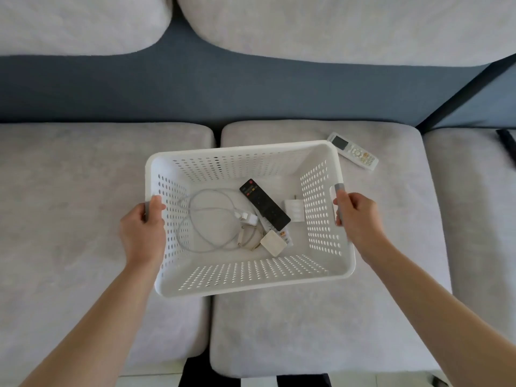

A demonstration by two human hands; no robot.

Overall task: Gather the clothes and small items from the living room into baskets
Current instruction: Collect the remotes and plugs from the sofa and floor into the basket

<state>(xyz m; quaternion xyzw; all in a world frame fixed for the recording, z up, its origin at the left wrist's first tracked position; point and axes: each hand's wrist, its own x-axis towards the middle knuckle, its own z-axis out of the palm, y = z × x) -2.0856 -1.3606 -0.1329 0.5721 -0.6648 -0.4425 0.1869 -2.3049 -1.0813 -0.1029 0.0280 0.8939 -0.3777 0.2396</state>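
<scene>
Grey sofa seat cushions fill the view below me, with paler back cushions above a blue-grey band. My left hand is curled round the grey grip on the left rim of the white perforated basket, and my right hand is wrapped round the matching grip on the right rim; my fingers hide most of both grips. I cannot tell whether the basket rests on the cushions or hangs just above them. It straddles the seam between two cushions. Inside lie a looped white cable, a black remote lying across a white remote of which only the lower end shows, a small white square charger, and a white ribbed piece against the right wall that I cannot identify. Beyond the far right corner, a white remote with a screen lies on the cushion, one end just beside the rim. A dark object at the right edge is cut off.
</scene>
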